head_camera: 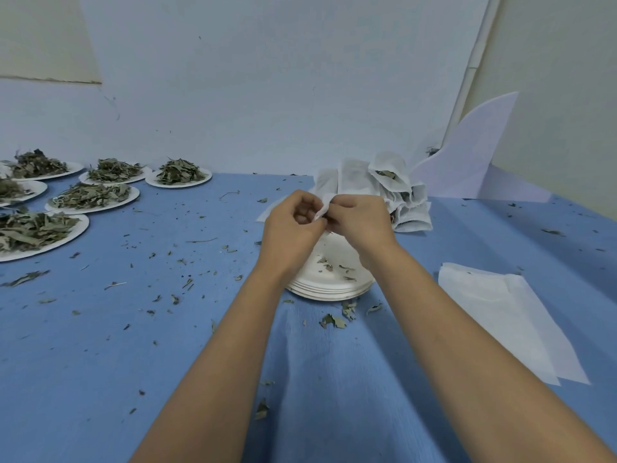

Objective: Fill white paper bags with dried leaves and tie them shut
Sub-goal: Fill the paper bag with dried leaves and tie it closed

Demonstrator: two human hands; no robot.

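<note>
While both hands work at its top edge, the white paper bag hangs just above the stack of empty plates, near the middle of the table. Only a small white corner shows between the fingers. The rest is hidden behind the hands, so I cannot tell how full it is.

The step in hand seems to be the closing of the bag. To do it well, I think the mouth should be gathered tight and kept upward, so that no leaves fall out. The tie should be pulled firm, but not so hard that the thin paper tears. Working over the plates is sensible, because crumbs land there.

The grip of the left hand is closed: its fingers are curled and pinch the white edge. The grip of the right hand is closed too, on the same edge, and the two hands touch each other.

Just behind the hands lies a pile of filled bags. To the right, near the right forearm, lie flat empty bags. Well apart on the left stand plates of dried leaves, and leaf crumbs are scattered over the table.
</note>
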